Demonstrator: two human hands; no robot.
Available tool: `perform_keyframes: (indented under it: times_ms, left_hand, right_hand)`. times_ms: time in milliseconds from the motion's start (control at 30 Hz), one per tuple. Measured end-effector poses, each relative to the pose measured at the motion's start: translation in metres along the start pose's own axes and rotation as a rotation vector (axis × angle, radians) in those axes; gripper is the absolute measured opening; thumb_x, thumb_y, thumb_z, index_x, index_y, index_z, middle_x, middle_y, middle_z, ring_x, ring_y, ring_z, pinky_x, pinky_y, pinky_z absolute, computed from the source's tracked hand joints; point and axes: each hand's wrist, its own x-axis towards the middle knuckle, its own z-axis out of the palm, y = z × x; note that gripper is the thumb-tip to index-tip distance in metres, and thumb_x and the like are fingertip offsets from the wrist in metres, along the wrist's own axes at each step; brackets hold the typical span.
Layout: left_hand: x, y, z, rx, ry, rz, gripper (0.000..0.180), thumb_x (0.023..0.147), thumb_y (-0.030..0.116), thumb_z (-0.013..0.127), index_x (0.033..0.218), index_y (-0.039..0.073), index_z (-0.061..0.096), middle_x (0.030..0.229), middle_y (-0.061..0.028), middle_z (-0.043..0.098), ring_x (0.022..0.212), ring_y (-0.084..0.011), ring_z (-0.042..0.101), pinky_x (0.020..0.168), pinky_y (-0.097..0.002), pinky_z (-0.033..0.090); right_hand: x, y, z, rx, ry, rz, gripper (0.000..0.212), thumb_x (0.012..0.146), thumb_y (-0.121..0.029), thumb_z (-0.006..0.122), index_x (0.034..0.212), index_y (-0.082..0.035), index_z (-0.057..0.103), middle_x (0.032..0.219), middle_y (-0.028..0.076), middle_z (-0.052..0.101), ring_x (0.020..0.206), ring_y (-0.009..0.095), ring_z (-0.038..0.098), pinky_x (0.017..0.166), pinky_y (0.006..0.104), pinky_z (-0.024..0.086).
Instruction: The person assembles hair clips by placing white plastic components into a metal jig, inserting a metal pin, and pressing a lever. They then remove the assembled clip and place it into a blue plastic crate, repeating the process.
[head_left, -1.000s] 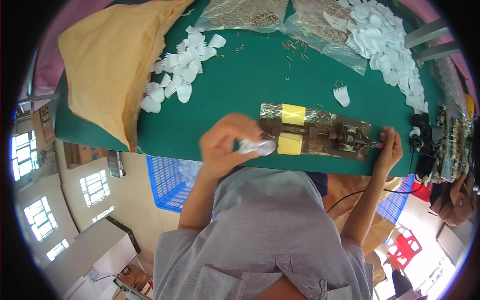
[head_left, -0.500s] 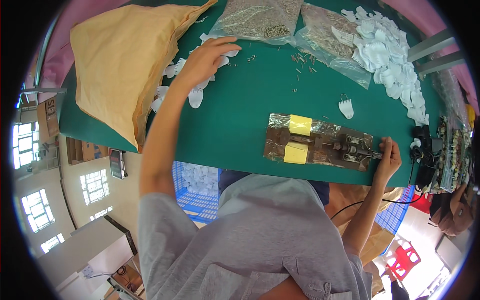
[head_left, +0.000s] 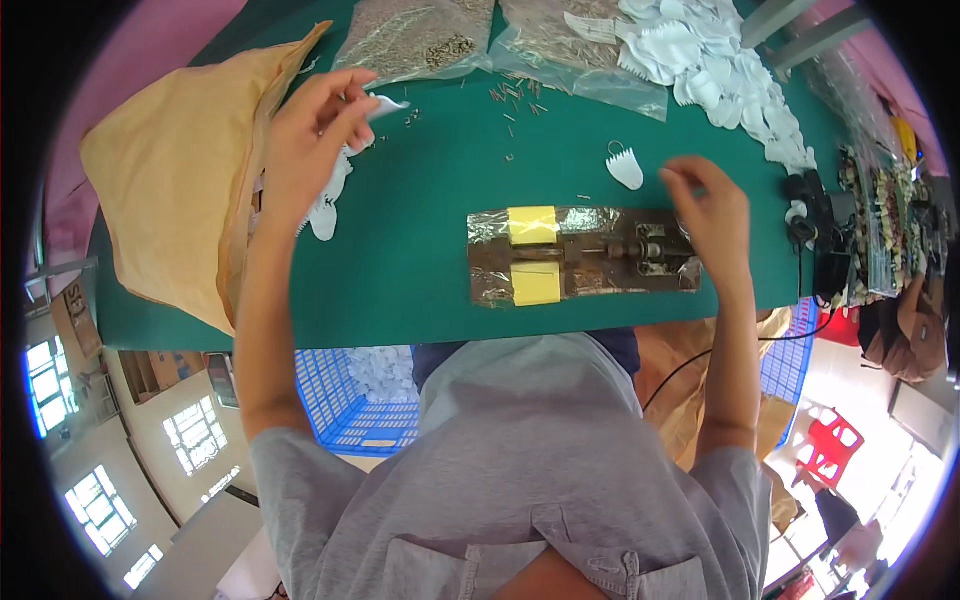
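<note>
A small white toothed plastic piece point(head_left: 388, 106) sticks out from the fingertips of my left hand point(head_left: 318, 135), which pinches it above the left part of the table. My right hand point(head_left: 712, 205) is in the air with bent fingers apart and nothing visible in them. Just left of its fingertips, a similar white piece with a metal ring point(head_left: 625, 169) lies on the green table. Below, the brown tape-wrapped toggle clamp fixture point(head_left: 585, 262) with two yellow patches lies near the front edge. My right hand is off its handle end, partly covering that end.
More white pieces point(head_left: 325, 215) lie beside a large brown paper bag point(head_left: 165, 190) at left. Clear bags of small metal parts point(head_left: 420, 40) and loose metal bits point(head_left: 520, 95) lie at the back. A heap of white pieces point(head_left: 715, 75) spreads at right, near grey metal bars point(head_left: 820, 38).
My right hand has let go of the clamp handle and moved up toward the ringed white piece. My left hand has lifted a white piece from the left pile. The whole view has shifted.
</note>
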Motion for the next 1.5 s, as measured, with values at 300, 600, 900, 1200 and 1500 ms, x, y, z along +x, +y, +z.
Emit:
perform_keyframes:
  times_ms: [300,600,900,1200,1500]
  left_hand:
    - [-0.125,0.051,0.124,0.11,-0.162,0.178,0.019,0.089,-0.003,0.077,0.107,0.004,0.075,0.104,-0.01,0.071,0.088,-0.0217,0.072,0.072,-0.0322,0.059]
    - [-0.115,0.036,0.142,0.407,-0.135,0.563,0.031,0.072,0.008,0.074,0.102,0.009,0.075,0.106,-0.0022,0.071,0.104,-0.0232,0.065,0.089,-0.0401,0.052]
    - [-0.124,0.006,0.174,0.336,0.221,0.508,0.04,0.068,0.004,0.083,0.105,0.014,0.073,0.111,-0.002,0.067,0.109,-0.0256,0.059,0.096,-0.0435,0.043]
    - [-0.131,-0.004,0.18,0.084,0.269,0.229,0.068,0.072,0.004,0.086,0.133,0.008,0.058,0.118,-0.01,0.066,0.12,-0.0353,0.056,0.105,-0.0473,0.043]
    - [-0.129,-0.004,0.167,0.044,0.026,0.115,0.064,0.08,0.008,0.084,0.139,0.01,0.057,0.117,-0.0047,0.068,0.129,-0.0303,0.05,0.109,-0.0438,0.04]
  right_hand:
    - [0.045,-0.011,0.033,-0.17,-0.346,-0.063,0.037,0.082,-0.019,0.086,0.107,-0.005,0.063,0.094,0.011,0.069,0.086,0.029,0.07,0.076,0.0416,0.056]
    - [0.018,-0.064,0.038,0.048,-0.249,-0.446,0.008,0.082,-0.004,0.076,0.09,-0.003,0.074,0.093,0.011,0.067,0.086,0.029,0.069,0.073,0.0421,0.056]
    - [0.004,-0.1,0.059,-0.152,-0.587,-0.689,0.009,0.083,-0.006,0.071,0.09,0.0,0.072,0.093,0.016,0.06,0.087,0.033,0.066,0.07,0.0442,0.055]
    - [0.006,-0.094,0.034,0.085,-0.767,-0.456,0.018,0.088,-0.007,0.074,0.104,-0.003,0.077,0.089,0.013,0.073,0.087,0.028,0.068,0.079,0.038,0.055]
    - [-0.035,-0.08,0.043,0.197,-0.353,-0.6,0.02,0.077,-0.005,0.083,0.095,-0.007,0.075,0.099,0.005,0.072,0.093,0.027,0.066,0.086,0.0414,0.049]
